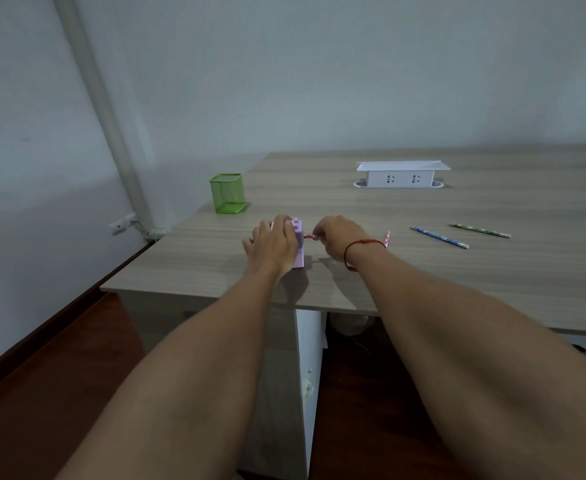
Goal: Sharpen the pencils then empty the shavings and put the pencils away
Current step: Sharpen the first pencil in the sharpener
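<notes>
The left hand [273,244] is curling over a blocky purple plastic sharpener [299,258] that is standing on the wood-look counter [353,209]. The right hand [336,237] is pinching a thin pink pencil [308,236] that is poking into the sharpener's side. A blue pencil [438,237] and a green pencil [480,230] are lying flat to the right of the right hand. A square green mesh cup [227,193] is sitting behind the left hand.

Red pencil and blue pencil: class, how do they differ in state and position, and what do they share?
The red pencil is pinched by the right hand; the blue pencil lies untouched on the desk. The red pencil's end is in the purple sharpener; the blue pencil's ends are free. Both are patterned pencils.
</notes>
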Action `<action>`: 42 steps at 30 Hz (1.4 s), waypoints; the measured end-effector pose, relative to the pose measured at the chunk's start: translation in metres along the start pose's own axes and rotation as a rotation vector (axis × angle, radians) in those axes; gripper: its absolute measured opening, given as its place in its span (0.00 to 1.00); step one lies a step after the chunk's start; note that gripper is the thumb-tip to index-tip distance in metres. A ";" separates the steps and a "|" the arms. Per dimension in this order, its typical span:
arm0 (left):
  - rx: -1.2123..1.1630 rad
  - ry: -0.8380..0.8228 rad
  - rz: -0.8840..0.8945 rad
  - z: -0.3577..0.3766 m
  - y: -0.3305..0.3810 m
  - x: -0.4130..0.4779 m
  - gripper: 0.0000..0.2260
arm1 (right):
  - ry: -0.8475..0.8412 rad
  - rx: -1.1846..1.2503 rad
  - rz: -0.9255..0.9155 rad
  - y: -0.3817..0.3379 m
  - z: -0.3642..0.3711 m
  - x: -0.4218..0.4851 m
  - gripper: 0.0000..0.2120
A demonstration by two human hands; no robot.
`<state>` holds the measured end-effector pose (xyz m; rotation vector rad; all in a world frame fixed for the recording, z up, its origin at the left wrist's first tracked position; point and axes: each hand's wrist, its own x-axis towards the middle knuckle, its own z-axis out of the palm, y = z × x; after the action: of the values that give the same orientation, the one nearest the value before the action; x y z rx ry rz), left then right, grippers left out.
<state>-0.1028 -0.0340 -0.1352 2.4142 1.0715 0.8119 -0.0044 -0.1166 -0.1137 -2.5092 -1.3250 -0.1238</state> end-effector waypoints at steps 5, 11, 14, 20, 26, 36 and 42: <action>-0.014 0.004 -0.011 0.002 0.002 -0.001 0.15 | 0.000 -0.025 -0.054 -0.009 -0.002 0.003 0.12; -0.225 -0.101 0.073 -0.015 -0.016 0.014 0.16 | 0.000 -0.123 -0.093 -0.008 -0.005 0.001 0.15; -0.288 -0.115 -0.048 -0.024 -0.033 0.015 0.17 | -0.016 -0.098 -0.131 -0.020 -0.004 0.001 0.28; -0.119 -0.238 0.091 -0.019 -0.058 -0.006 0.12 | -0.155 -0.045 -0.221 -0.044 -0.001 -0.001 0.40; 0.032 -0.170 0.110 -0.019 -0.063 -0.003 0.10 | -0.101 -0.089 -0.191 -0.058 0.011 0.001 0.36; 0.322 -0.224 0.268 -0.018 -0.073 0.012 0.13 | 0.046 -0.125 -0.129 -0.061 0.030 0.009 0.24; 0.420 -0.358 0.434 -0.028 -0.079 0.030 0.10 | 0.028 -0.170 -0.156 -0.062 0.025 0.011 0.25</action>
<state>-0.1475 0.0425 -0.1462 3.0557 0.6312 0.2569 -0.0503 -0.0679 -0.1214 -2.5268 -1.5586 -0.3165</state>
